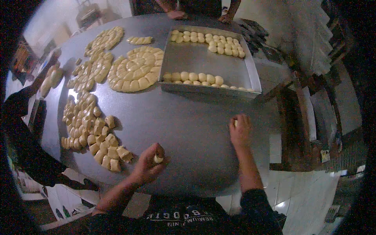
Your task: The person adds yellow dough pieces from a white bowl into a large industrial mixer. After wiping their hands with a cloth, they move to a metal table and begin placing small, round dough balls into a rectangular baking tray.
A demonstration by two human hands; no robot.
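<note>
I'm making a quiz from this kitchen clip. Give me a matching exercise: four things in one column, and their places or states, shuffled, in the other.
Things:
1. left hand
2. right hand
3. metal tray
4. cut dough pieces

Places or states:
A. lie in rows and spirals on the left part of the grey table
B. stands at the far side, with rows of round dough balls along its edges
C. cupped palm down on the table, a bit of dough under it
D. fingers curled around a small dough piece

Pairs: 1-D, 2-C, 3-B, 4-A
</note>
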